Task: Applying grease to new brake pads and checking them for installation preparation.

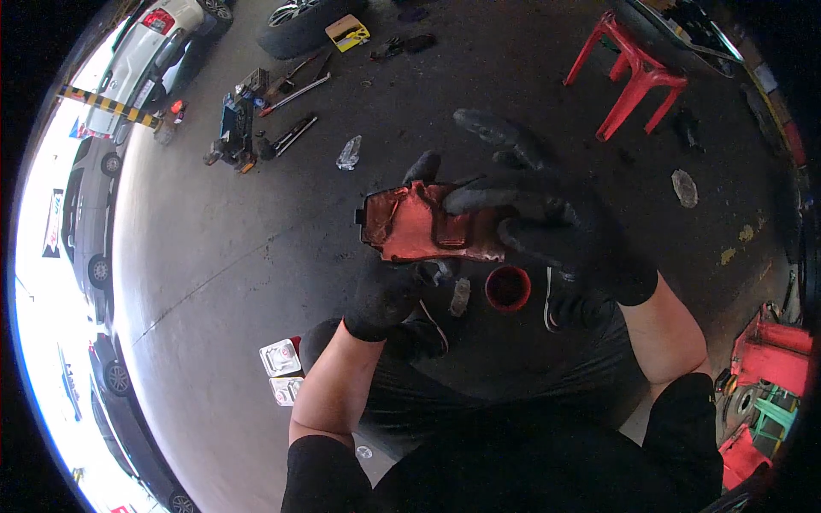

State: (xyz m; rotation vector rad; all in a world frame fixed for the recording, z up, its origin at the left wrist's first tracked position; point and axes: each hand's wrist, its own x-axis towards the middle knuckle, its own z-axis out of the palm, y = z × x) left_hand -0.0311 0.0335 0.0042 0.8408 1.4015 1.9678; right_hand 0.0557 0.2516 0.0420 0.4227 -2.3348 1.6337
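Note:
My left hand, in a black glove, grips a flat metal part that looks like a brake pad, its upper face smeared with glossy red grease and its edges dark. One gloved fingertip shows over the far edge; the rest of the grip is hidden under the pad. My right hand, also gloved in black, reaches over the pad's right end with fingers spread. Its outstretched finger lies on or just over the red face. Below them on the floor, between my shoes, stands a small round red tub with dark red contents.
Crumpled clear plastic pieces lie on the dark floor. Hand tools and a jack-like tool are at far left, near a wheel. A red stool stands far right. White packs sit by my left knee.

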